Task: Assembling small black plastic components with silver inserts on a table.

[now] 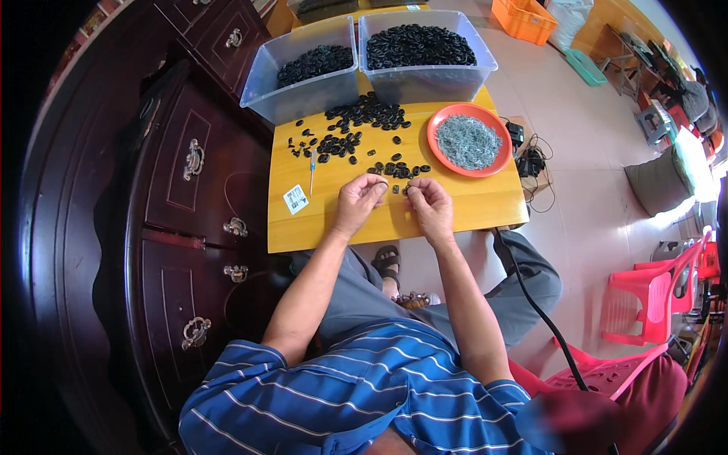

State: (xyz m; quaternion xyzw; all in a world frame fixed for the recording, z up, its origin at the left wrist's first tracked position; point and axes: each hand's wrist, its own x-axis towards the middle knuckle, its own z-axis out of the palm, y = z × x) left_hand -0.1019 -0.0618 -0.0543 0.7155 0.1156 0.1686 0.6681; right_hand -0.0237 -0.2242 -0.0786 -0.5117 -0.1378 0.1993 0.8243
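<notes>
Blue striped shirt fabric [341, 394] is lying nearest, below a yellow wooden table [303, 231] bearing two translucent bins [432, 85] and an orange-red plate [506, 145]. Over the table, the left hand [359, 201] and right hand [432, 208] are curling thumb toward finger; whether either is grasping anything, I cannot tell. Black oval pieces [390, 168] are lying just beyond them, thin silvery pieces [466, 142] heaping the plate.

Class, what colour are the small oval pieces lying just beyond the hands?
Black; the oval pieces show best in the head view.
</notes>
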